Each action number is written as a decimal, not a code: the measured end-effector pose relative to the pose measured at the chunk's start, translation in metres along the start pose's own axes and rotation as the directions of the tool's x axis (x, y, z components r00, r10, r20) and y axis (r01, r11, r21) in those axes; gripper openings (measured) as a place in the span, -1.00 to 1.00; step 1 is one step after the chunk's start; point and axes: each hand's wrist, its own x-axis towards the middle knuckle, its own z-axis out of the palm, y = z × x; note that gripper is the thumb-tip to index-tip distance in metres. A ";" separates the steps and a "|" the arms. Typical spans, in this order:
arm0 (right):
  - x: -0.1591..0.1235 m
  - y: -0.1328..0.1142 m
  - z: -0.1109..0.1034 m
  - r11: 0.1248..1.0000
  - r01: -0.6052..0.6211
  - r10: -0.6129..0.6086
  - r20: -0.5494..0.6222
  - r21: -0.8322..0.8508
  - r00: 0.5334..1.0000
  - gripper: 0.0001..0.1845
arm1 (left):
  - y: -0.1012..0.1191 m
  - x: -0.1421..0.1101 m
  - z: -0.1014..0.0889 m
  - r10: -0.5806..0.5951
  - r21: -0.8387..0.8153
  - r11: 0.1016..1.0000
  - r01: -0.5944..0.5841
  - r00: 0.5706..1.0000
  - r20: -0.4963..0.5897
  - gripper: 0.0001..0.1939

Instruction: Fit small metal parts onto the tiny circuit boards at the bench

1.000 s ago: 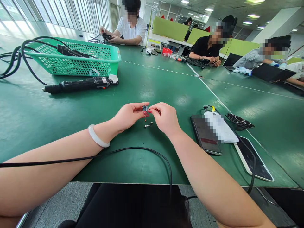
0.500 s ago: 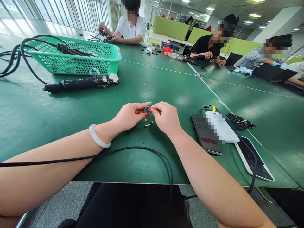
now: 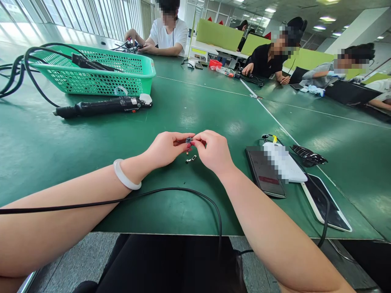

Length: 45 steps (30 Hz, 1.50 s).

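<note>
A small dark electronic part (image 3: 188,140) with grey details is held up between my two hands over the green table. My left hand (image 3: 166,149) pinches it between thumb and fingers from the left. From the right, the thumb and index finger of my right hand (image 3: 214,150) close on its edge, and the fingertips hide part of it. Just below them on the table lie tiny metal pieces (image 3: 191,159), one shaped like a small rectangular frame. My left wrist wears a white bangle (image 3: 124,175).
A black electric screwdriver (image 3: 104,106) lies before a green basket (image 3: 104,73) with cables. At right are a dark phone (image 3: 265,175), a white device (image 3: 293,167) and another phone (image 3: 326,203). A black cable (image 3: 171,189) crosses my left forearm. Several people sit across the table.
The small part has tilted slightly between my fingers, showing less of its face. My hands stay nearly in place. Across the table, a person in black has moved a hand down to the table.
</note>
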 end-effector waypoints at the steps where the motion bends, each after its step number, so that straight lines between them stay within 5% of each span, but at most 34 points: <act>1: 0.000 0.000 0.000 0.999 -0.019 0.018 0.004 0.026 1.000 -0.84 | 0.001 0.000 0.000 -0.001 -0.014 1.000 0.002 1.000 0.011 -0.62; 8: 0.001 0.003 0.000 0.954 -0.200 0.195 0.044 0.224 0.980 -0.86 | 0.007 0.002 -0.001 -0.105 -0.266 0.959 0.103 0.994 0.006 -0.64; 18: 0.001 0.008 0.011 0.980 -0.168 0.193 0.320 -0.104 0.928 -0.91 | -0.003 0.010 -0.002 -0.326 -0.498 0.844 0.199 0.928 -0.180 -0.81; 29: 0.000 0.006 0.011 0.991 -0.134 0.124 0.300 0.013 0.946 -0.87 | -0.007 0.009 -0.002 -0.250 -0.422 0.890 0.174 0.959 -0.132 -0.88; 38: 0.001 0.002 0.004 0.919 -0.257 0.252 0.056 0.298 0.966 -0.87 | -0.006 0.007 -0.002 -0.165 -0.377 0.917 0.133 0.985 -0.054 -0.80; 45: -0.001 -0.005 0.001 0.917 -0.240 0.247 0.020 0.318 0.969 -0.84 | -0.005 0.005 0.000 -0.120 -0.296 0.950 0.103 0.992 -0.042 -0.74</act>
